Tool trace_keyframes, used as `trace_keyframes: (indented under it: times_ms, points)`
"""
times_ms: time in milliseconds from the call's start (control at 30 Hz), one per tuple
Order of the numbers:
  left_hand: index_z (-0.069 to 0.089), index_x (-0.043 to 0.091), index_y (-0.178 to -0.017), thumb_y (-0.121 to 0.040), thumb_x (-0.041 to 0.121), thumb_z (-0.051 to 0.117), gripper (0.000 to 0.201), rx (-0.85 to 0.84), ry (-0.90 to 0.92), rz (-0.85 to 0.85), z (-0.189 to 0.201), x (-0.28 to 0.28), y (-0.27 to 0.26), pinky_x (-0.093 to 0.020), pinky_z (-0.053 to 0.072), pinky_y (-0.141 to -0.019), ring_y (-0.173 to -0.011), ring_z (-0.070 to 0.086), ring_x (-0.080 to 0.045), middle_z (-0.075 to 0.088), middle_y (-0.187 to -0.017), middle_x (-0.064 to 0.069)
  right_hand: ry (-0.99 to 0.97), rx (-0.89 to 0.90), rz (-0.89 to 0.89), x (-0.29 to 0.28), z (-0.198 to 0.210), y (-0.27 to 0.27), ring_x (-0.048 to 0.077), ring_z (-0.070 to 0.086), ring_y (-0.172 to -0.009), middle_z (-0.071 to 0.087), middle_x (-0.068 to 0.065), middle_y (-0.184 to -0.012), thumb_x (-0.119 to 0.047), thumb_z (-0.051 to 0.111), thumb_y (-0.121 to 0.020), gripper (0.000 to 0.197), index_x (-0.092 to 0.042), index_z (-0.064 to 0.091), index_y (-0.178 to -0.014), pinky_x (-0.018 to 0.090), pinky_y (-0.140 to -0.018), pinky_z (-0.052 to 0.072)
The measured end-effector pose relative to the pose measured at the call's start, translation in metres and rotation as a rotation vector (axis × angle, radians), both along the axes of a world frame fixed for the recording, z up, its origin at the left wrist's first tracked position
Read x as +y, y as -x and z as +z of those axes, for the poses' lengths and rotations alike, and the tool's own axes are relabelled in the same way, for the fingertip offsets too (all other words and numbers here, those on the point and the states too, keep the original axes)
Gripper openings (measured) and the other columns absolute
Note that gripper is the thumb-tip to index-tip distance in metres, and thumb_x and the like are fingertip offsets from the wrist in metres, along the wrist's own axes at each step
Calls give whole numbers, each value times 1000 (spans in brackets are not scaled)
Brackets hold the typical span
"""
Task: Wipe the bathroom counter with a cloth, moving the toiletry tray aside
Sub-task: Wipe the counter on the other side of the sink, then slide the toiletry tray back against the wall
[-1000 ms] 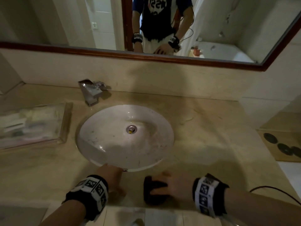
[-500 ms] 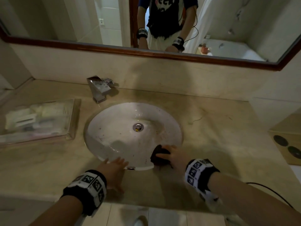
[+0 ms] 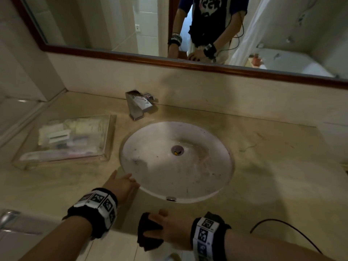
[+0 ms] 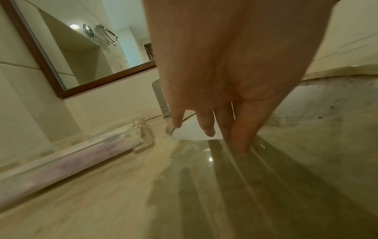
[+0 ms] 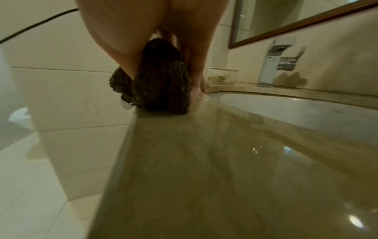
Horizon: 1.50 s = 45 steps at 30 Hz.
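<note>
A dark cloth [image 3: 147,235] lies bunched at the counter's [image 3: 263,166] front edge, in front of the sink. My right hand [image 3: 166,226] grips it and presses it on the marble; the right wrist view shows the cloth [image 5: 161,84] wedged under the palm, partly over the edge. My left hand [image 3: 123,180] rests on the counter at the sink's front-left rim, fingers [image 4: 207,129] straight and holding nothing. The clear toiletry tray [image 3: 109,136], with sachets and small packets inside, stands left of the sink, apart from both hands.
The round white sink [image 3: 197,178] fills the middle of the counter, with a chrome faucet [image 3: 139,104] behind it. A framed mirror [image 3: 188,63] runs along the back wall. A black cable [image 3: 282,226] trails over the front right edge.
My right hand has drawn the cloth from the sink's front rim back to the counter's front edge. The left hand has slid left along the sink's rim.
</note>
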<state>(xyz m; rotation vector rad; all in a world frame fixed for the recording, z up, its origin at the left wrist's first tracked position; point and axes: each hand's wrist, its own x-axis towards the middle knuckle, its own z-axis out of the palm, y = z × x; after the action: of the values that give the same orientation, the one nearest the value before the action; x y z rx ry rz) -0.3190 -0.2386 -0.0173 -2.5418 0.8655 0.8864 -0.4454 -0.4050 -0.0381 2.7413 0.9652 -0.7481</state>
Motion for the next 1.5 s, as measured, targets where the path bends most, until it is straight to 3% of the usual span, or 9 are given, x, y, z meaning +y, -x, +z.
trace_keyframes:
  times_ms: [100, 167, 667, 900, 1033, 1133, 1233, 1366, 1500]
  points:
    - [43, 32, -136, -99, 19, 32, 41, -20, 52, -39, -6, 1, -11, -48, 3, -121, -144, 25, -13, 36, -151, 10, -189, 38, -81, -2, 8, -13, 38, 50, -113, 43, 18, -137, -24, 58, -90, 47, -21, 48, -136, 46, -91, 48]
    - [49, 28, -132, -98, 21, 35, 38, -39, 64, -53, -3, -1, -14, -45, 7, -120, -138, 36, -16, 45, -145, 5, -216, 36, -197, -5, 10, -24, 40, 37, -125, 30, 18, -146, -13, 51, -94, 51, -19, 38, -143, 48, -98, 41]
    - [53, 34, -129, -94, 20, 41, 40, -158, 469, 425, 23, 98, -55, -24, 40, -103, -125, 53, -16, 54, -139, 6, -217, 112, -107, 87, 30, -94, 42, 29, -132, 16, 15, -153, -16, 47, -96, 54, -23, 29, -146, 51, -107, 33]
    - [60, 26, -125, -90, 9, 50, 40, -281, 723, 533, 26, 134, -88, -27, 43, -101, -121, 56, -18, 59, -133, 3, -240, 96, -217, 96, 47, -137, 33, 41, -129, 39, 11, -144, -53, 34, -95, 58, -25, 30, -145, 44, -108, 31]
    - [46, 21, -138, -84, 16, 67, 58, -363, 837, 607, 34, 170, -129, -31, 36, -107, -131, 44, -26, 45, -143, -10, -451, 4, -509, 96, 76, -192, 24, 32, -137, 28, 5, -152, -52, 30, -95, 61, -26, 18, -149, 31, -110, 25]
    - [18, 28, -149, -65, 59, 74, 106, -337, 695, 685, 27, 205, -155, -41, 28, -115, -144, 23, -31, 18, -157, -12, -608, 20, -763, 100, 70, -224, 21, 22, -143, 11, 3, -158, -54, 44, -91, 75, -28, 6, -150, 28, -114, 19]
    - [0, 33, -150, -35, 97, 48, 140, -326, 608, 699, 11, 242, -176, -52, 25, -116, -146, 14, -36, 10, -159, -12, -659, 91, -858, 114, 58, -241, 22, 9, -147, -3, 1, -159, -62, 49, -83, 92, -25, -1, -150, 34, -118, 14]
    - [-28, 42, -142, -30, 88, 64, 151, -136, 531, 736, -6, 278, -211, -50, 9, -121, -148, -7, -28, -10, -161, -1, -673, 124, -915, 131, 35, -268, 23, 3, -148, -10, -1, -159, -46, 65, -82, 100, -35, -11, -147, 37, -118, 14]
    - [-16, 40, -147, -44, 63, 83, 144, -31, 695, 676, -5, 283, -228, -44, 26, -117, -143, 21, -26, 13, -158, 0, -709, 127, -998, 147, 23, -287, 23, 0, -148, -12, 2, -159, -45, 68, -79, 106, -34, -12, -148, 37, -118, 13]
